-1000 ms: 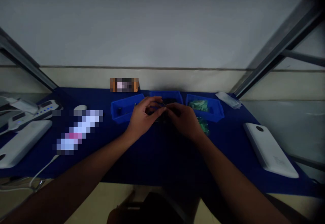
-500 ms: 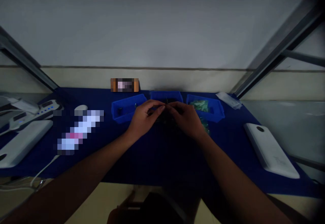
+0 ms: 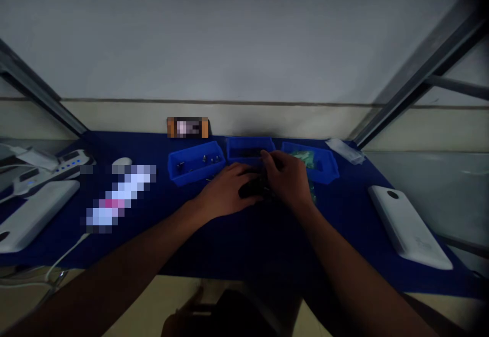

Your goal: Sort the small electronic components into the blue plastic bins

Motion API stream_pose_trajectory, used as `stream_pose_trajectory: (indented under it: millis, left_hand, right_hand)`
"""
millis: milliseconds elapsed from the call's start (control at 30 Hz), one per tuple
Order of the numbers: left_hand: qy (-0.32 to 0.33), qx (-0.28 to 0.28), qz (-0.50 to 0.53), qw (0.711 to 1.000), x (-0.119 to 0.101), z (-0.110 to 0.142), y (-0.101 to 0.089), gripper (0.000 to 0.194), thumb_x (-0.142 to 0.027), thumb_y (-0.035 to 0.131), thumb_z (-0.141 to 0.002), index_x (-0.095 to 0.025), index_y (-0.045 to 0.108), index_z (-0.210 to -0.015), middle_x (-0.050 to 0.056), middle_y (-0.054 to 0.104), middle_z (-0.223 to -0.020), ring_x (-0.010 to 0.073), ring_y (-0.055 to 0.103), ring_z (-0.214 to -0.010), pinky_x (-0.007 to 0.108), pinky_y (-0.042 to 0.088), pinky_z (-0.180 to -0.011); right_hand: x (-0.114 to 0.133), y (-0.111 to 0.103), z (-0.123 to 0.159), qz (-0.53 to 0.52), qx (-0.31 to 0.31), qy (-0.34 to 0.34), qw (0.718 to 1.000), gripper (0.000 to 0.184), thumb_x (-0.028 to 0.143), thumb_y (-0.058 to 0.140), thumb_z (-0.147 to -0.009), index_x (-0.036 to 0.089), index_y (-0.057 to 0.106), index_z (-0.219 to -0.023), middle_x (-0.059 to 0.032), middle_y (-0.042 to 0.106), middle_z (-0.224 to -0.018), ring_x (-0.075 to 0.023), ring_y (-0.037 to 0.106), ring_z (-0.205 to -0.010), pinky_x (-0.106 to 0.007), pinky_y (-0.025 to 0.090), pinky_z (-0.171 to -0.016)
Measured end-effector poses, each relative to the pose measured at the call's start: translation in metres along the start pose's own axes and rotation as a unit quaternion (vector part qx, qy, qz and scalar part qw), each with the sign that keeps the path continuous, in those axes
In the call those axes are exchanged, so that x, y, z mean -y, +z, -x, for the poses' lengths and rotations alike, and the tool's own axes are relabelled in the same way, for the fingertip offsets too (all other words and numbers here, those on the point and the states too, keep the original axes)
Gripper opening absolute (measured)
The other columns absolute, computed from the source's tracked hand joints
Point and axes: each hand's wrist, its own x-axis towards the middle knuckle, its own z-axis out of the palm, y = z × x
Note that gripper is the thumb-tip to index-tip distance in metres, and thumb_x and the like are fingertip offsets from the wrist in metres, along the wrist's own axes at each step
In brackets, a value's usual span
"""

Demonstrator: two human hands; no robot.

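Head view: my left hand [image 3: 231, 190] curves around dark parts [image 3: 264, 188]; my right hand [image 3: 287, 175] is narrowed, either grip indeterminable. Poor visibility could cause drops.

On the blue desk [image 3: 229, 245], something dark [image 3: 250, 188], too dim to identify, is framed by the left hand [image 3: 227, 190] beside the right hand [image 3: 289, 174]; three blue bins [image 3: 250, 144] are ranged near the far edge.

From the person's head, the one camera looks forward and down, close over the counter [image 3: 229, 248], facing the pale wall [image 3: 237, 46] behind it nearly straight on.
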Motion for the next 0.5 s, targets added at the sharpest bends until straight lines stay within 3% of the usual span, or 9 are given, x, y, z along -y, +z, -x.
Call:
stream_pose_trajectory:
  millis: [200,500]
  left_hand:
    - [0.032,-0.002,0.0,1.0,0.0054,-0.0029,-0.0002,0.026,-0.032,0.065,-0.102,-0.029,0.076,-0.125,0.005,0.075,-0.128,0.0265,0.067,-0.12,0.047,0.048,-0.109]
    - [-0.01,-0.06,0.005,0.998,0.0062,-0.0031,-0.005,0.02,-0.015,0.068,-0.095,-0.025,0.078,-0.109,0.004,0.079,-0.107,0.0253,0.072,-0.104,0.042,0.056,-0.094]
  right_hand:
    - [0.0038,0.0001,0.0027,-0.011,0.014,-0.019,1.0,0.037,0.047,0.059,-0.102,0.022,0.075,-0.08,-0.0019,0.075,-0.07,-0.0193,0.069,-0.062,-0.03,0.044,-0.059]
    - [0.0005,0.0014,0.0022,0.003,0.011,-0.044,0.999,0.036,0.046,0.058,-0.103,0.023,0.076,-0.082,-0.0019,0.075,-0.069,-0.0199,0.069,-0.062,-0.03,0.043,-0.059]
